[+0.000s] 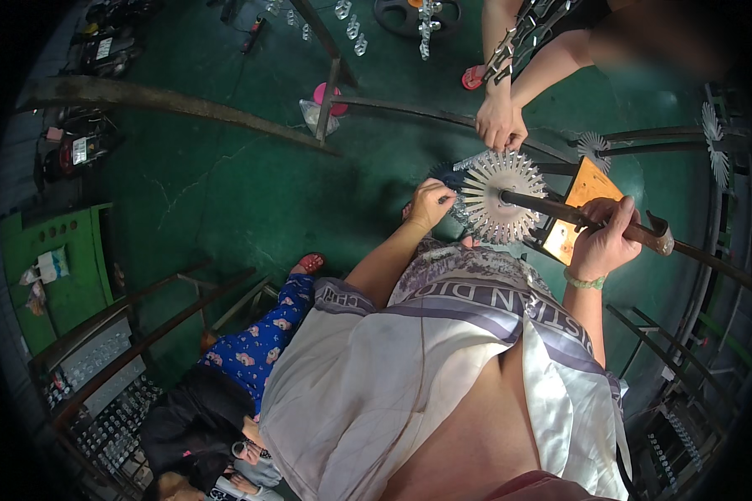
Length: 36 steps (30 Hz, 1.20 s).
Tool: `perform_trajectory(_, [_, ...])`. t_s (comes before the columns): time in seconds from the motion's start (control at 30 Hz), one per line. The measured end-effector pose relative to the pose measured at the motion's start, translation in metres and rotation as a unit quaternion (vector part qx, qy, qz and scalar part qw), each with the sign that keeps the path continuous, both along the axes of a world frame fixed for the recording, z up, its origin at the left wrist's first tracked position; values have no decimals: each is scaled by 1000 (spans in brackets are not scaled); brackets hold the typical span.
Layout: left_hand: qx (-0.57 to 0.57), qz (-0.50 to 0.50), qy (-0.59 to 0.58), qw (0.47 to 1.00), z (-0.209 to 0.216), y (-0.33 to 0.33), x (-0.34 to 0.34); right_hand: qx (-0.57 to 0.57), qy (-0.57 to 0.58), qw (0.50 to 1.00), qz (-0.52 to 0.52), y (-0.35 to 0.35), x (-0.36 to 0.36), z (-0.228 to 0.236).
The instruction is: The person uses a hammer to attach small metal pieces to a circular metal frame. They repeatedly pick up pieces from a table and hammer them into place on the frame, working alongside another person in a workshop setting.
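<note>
A round metal disc (493, 213) with slots all round its rim is mounted on a dark metal rod (551, 205) that passes through its centre. My right hand (607, 240) is wrapped round this rod, near a curved metal hook (662, 235) at its right. My left hand (431, 204) is closed, its fingertips pinched together just left of the disc's rim; what they hold, if anything, I cannot make out. Behind the disc, another person's hands (501, 121) reach down to its far edge. An orange-yellow board (591, 190) lies beneath the rod.
Metal rails (409, 107) run across behind the disc, with more slotted discs (593, 145) at the right. Another person in blue patterned trousers (255, 346) sits at lower left by racks of small metal parts (113, 426). A green cabinet (54, 275) stands far left.
</note>
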State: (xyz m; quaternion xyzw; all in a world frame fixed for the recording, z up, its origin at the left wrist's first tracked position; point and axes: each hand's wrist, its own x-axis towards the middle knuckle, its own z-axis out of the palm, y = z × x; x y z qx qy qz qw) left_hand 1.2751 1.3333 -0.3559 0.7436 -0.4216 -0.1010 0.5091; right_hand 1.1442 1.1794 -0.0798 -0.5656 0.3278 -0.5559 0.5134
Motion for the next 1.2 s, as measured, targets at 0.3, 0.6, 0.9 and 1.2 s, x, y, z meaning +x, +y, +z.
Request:
perform_trajectory(0.3, [8, 9, -14, 1000, -5, -7, -3, 2, -1, 1000, 7, 1, -1, -1])
perform_trajectory(0.6, [-8, 3, 34, 999, -1, -5, -2, 0, -1, 1000, 13, 0, -2, -3])
perform_trajectory(0.9, [96, -89, 212, 968, 4, 4, 27, 5, 2, 1000, 11, -1, -3, 0])
perform_trajectory(1.2, [149, -241, 316, 905, 16, -1, 72, 7, -10, 1000, 17, -1, -2, 8])
